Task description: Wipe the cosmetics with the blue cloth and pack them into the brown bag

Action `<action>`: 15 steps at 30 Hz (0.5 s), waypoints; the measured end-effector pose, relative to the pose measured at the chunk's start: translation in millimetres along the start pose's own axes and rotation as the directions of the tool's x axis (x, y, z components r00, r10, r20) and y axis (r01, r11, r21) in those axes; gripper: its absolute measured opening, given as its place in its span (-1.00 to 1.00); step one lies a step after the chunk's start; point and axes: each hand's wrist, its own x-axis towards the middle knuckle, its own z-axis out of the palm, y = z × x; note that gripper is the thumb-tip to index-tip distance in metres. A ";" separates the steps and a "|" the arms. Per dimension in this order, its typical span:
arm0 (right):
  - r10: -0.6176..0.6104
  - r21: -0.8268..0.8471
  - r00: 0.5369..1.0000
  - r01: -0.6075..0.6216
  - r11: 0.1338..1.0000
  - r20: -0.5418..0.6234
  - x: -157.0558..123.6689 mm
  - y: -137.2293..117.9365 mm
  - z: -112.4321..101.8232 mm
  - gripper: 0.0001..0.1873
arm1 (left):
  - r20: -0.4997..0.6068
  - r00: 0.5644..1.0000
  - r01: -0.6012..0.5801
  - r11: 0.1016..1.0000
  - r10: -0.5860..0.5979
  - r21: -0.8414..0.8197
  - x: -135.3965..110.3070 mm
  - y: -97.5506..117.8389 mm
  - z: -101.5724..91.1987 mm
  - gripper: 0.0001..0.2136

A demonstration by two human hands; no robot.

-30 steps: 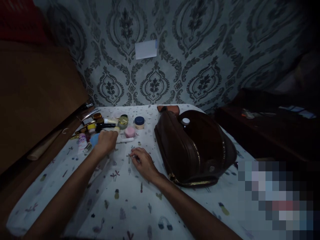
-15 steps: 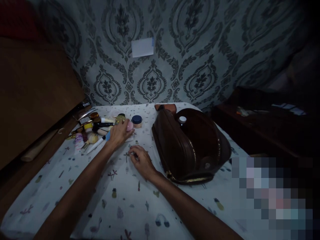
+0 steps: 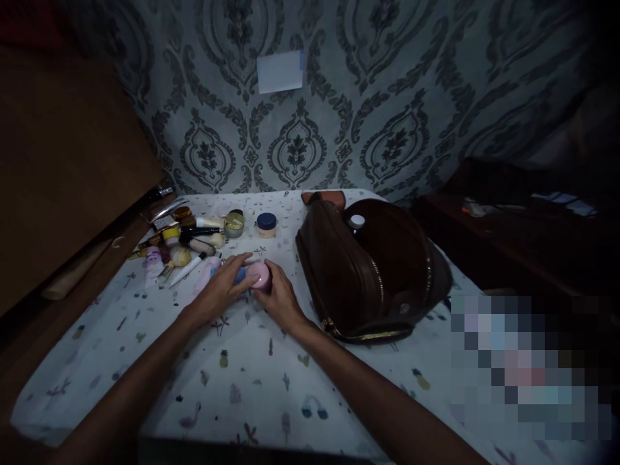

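My left hand [image 3: 220, 290] is closed around a pale pink-and-blue tube [image 3: 207, 271] with a round pink cap [image 3: 259, 276]. Its thumb lies against the cap, and the fingers hide much of the tube's middle. My right hand [image 3: 282, 299] grips the cap from the right side. A peach jar with a dark blue lid [image 3: 266, 225] stands just behind the hands. To the right is a brown leather bag [image 3: 334, 271], gaping open, with a white-capped item [image 3: 357, 222] at its mouth.
Several cosmetics lie heaped at the left, among them a greenish jar [image 3: 234, 223], a yellow-lidded jar [image 3: 171, 236] and a white pen-like tube [image 3: 188, 270]. An orange-brown case [image 3: 332, 198] sits behind the bag. The patterned tablecloth [image 3: 232, 387] meets the wallpapered wall.
My left hand has drawn the pink-capped tube away from the heap, nearer to me. My right hand has moved up slightly and now touches the cap. The view has tilted down a little.
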 end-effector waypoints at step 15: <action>0.000 0.014 0.998 -0.001 1.000 0.055 -11.2 -13.8 -8.3 -0.47 | -0.023 0.996 -0.084 0.991 0.082 -0.105 -16.7 12.0 -15.2 -0.88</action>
